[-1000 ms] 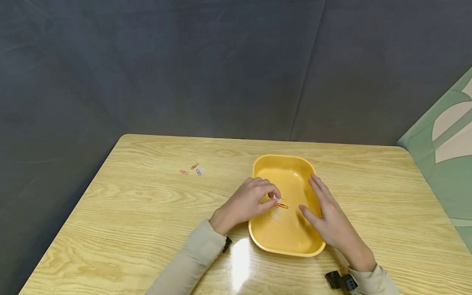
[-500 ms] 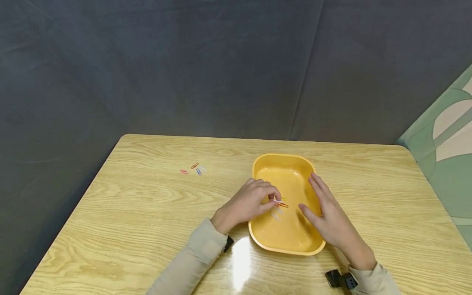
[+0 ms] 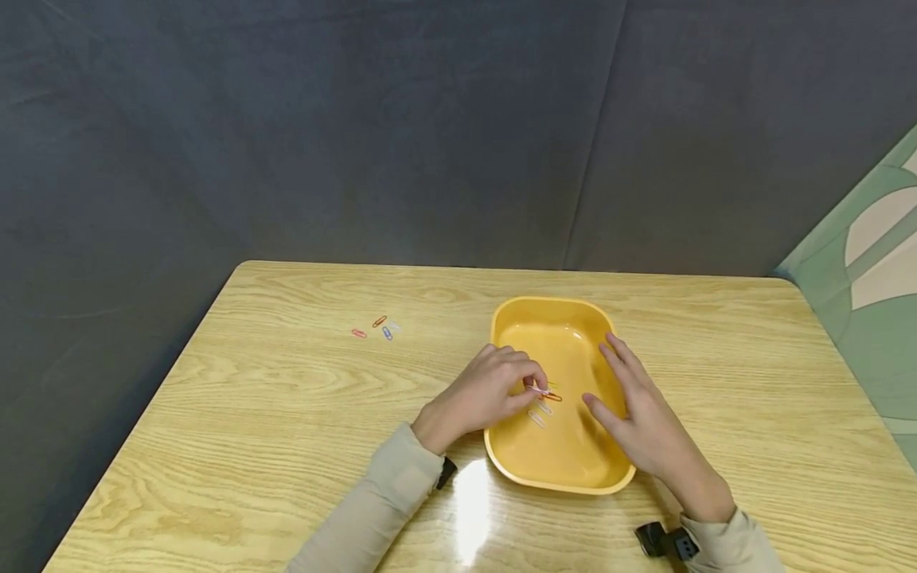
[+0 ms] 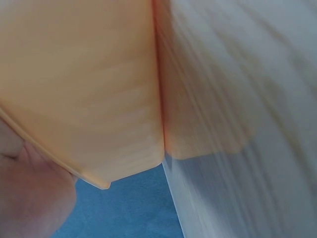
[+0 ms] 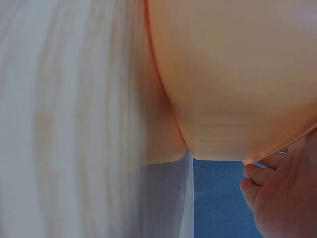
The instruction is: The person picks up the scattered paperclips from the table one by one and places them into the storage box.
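Dark blue-grey backdrop (image 3: pixel 401 135) behind a wood-grain table (image 3: pixel 251 414), green-and-cream panel (image 3: pixel 888 278) at right, white glare (image 3: pixel 472 505).

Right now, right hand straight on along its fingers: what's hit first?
Likely the tray's far wall, toward its right end. Depth is unclear: the right hand may pass over it.

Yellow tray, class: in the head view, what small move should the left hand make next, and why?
Probably a slight lift: the left hand seems to pinch a pale paperclip over the yellow tray, with an orange paperclip close by in view, so raising it might keep the two from catching.
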Demonstrator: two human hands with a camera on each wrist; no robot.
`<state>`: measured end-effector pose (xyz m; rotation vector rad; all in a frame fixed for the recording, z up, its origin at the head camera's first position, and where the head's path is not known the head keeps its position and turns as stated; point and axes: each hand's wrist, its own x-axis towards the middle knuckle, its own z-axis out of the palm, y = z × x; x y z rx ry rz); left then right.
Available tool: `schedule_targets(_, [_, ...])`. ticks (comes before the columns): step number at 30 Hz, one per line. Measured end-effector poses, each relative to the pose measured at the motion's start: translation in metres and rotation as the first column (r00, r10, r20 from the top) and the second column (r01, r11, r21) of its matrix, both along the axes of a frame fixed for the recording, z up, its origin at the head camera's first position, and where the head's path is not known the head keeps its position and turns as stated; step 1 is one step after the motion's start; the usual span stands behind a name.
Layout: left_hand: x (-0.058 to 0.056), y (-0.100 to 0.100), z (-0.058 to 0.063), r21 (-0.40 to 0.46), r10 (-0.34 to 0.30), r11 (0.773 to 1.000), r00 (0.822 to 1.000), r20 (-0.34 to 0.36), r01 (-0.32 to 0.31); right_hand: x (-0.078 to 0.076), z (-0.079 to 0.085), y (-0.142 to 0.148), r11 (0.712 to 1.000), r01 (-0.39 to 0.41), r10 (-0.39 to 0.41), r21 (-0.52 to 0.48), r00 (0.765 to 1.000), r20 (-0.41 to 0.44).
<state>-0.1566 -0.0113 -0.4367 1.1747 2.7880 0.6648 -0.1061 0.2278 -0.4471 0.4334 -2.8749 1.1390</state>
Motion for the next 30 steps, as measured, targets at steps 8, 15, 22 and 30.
schedule_targets(8, [-0.0008, 0.0012, 0.0020, -0.005, 0.006, 1.000, 1.000, -0.006, -0.006, -0.0028, 0.0002, 0.0009, 1.000, 0.003, -0.003, 0.006, 1.000, 0.004])
schedule_targets(15, [-0.0005, -0.0005, 0.0013, -0.013, 0.015, 1.000, 1.000, 0.018, -0.015, -0.0022, 0.0004, -0.0004, 1.000, -0.004, 0.004, -0.007, 1.000, 0.015])
schedule_targets(22, [0.0009, -0.0021, 0.0002, 0.034, 0.010, 0.999, 0.999, 0.035, -0.011, 0.0002, -0.0041, -0.0016, 1.000, -0.003, 0.004, -0.007, 1.000, 0.016])
schedule_targets(30, [0.0018, -0.0011, 0.0027, 0.077, 0.003, 0.997, 1.000, 0.020, -0.005, 0.0006, -0.0043, 0.0001, 1.000, -0.001, 0.001, -0.006, 1.000, 0.005])
